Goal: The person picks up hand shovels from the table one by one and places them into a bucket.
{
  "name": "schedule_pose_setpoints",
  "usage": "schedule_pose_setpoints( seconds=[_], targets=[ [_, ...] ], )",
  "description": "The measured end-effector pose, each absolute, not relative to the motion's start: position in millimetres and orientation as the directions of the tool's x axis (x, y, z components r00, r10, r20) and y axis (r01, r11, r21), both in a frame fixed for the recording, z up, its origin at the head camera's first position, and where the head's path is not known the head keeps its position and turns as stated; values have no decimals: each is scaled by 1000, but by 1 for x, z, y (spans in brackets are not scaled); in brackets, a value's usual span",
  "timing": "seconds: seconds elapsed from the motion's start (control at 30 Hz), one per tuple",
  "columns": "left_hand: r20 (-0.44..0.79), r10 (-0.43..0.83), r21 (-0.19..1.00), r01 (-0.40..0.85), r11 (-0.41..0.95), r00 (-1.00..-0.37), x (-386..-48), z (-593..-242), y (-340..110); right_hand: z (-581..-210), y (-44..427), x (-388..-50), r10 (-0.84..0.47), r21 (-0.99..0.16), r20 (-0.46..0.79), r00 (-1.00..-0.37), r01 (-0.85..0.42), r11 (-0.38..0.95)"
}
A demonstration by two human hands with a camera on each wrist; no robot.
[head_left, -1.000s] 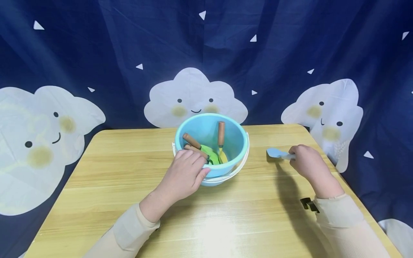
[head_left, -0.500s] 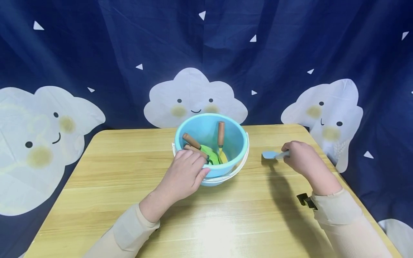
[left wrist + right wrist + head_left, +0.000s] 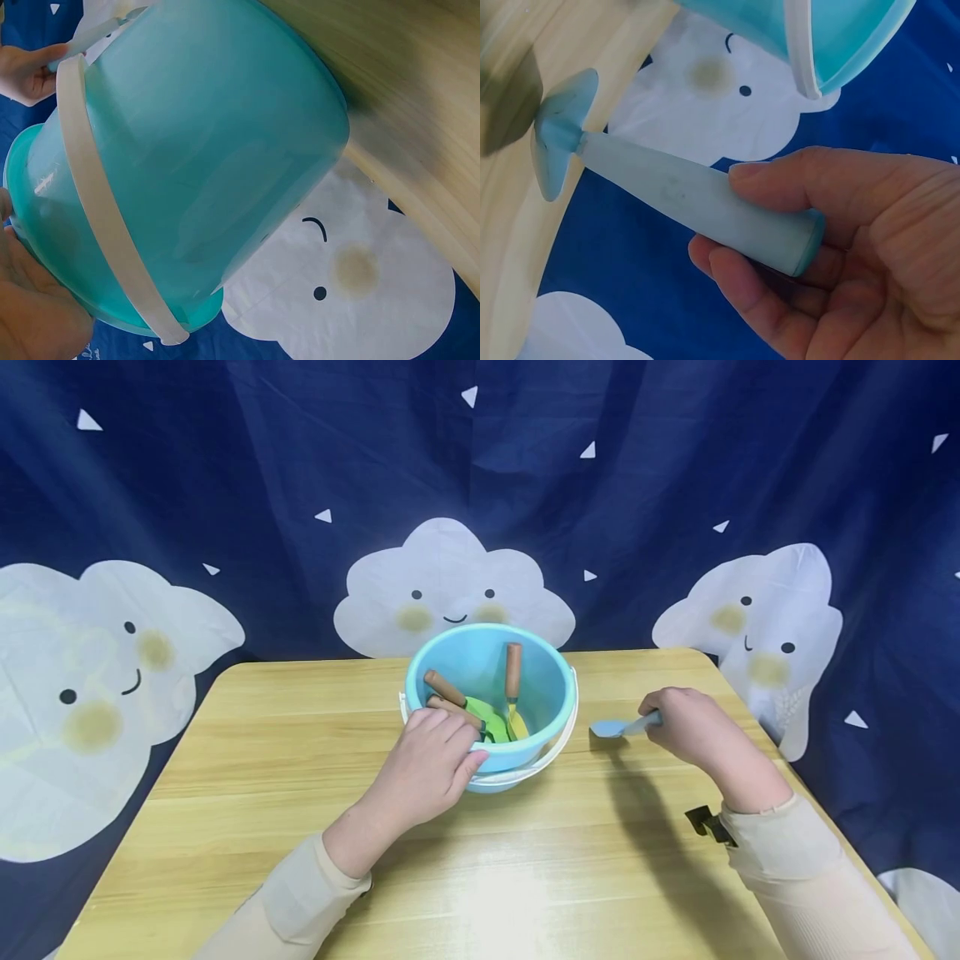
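My left hand [image 3: 426, 767] grips the near-left rim of a light blue bucket [image 3: 551, 687], its thumb outside and its fingers over the edge. Inside the bucket lean a yellow-bladed tool [image 3: 513, 672] and green tools [image 3: 483, 714], all with brown handles; their lower ends are partly hidden. To the right, my right hand [image 3: 692, 725] holds a light blue toy shovel [image 3: 667, 187] by its handle end, between thumb and fingers. The shovel's blade points down and left, just above the table by its shadow, apart from the bucket.
A wood-grain table [image 3: 300, 727] bears the bucket near its far edge. The bucket's white carrying handle [image 3: 109, 202] hangs down on its near side. Behind the table a dark blue curtain [image 3: 285, 443] with printed clouds hangs close.
My right hand has moved left with the shovel, bringing its blade closer to the bucket and slightly nearer to me. The left hand and bucket have stayed in place.
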State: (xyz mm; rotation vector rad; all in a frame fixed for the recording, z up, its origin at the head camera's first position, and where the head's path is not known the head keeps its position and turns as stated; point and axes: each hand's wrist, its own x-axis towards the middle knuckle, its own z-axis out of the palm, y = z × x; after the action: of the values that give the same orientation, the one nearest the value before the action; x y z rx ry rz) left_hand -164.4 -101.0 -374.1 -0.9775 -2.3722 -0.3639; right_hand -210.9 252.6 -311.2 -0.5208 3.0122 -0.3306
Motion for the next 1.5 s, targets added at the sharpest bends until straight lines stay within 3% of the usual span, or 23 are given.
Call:
schedule_pose_setpoints(
  seconds=[1.5],
  targets=[
    [591,566,31,717,696,-575,-166,-377,-100,-276,237,-211,-534,-204,-155,-831,-502,840]
  ],
)
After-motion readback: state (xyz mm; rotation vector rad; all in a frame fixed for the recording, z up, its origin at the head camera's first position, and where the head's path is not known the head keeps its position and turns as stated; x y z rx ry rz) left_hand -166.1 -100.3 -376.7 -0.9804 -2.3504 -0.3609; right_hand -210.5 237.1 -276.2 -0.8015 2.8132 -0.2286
